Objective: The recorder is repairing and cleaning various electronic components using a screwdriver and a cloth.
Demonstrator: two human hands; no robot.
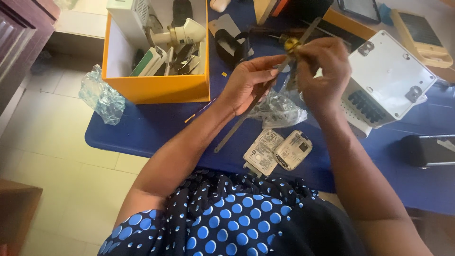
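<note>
Blue cloth covers the table (142, 130), which stands over a pale tiled floor (57, 156). Above it, the left hand (249, 83) and the right hand (322, 71) meet over a long thin metal strip (251, 111) that slants from near the table's front edge up to the hands. The left hand's fingers (265, 71) curl around the strip and pinch it. The right hand's fingers (310, 50) press together on a small brass-coloured part (291, 44) at the strip's upper end. Crumpled clear plastic (279, 111) lies just below the hands, and two flat grey drives (277, 150) lie side by side near the table's front edge. An orange box (156, 87) full of parts stands to the left, with a white plastic casing (388, 80) to the right.
</note>
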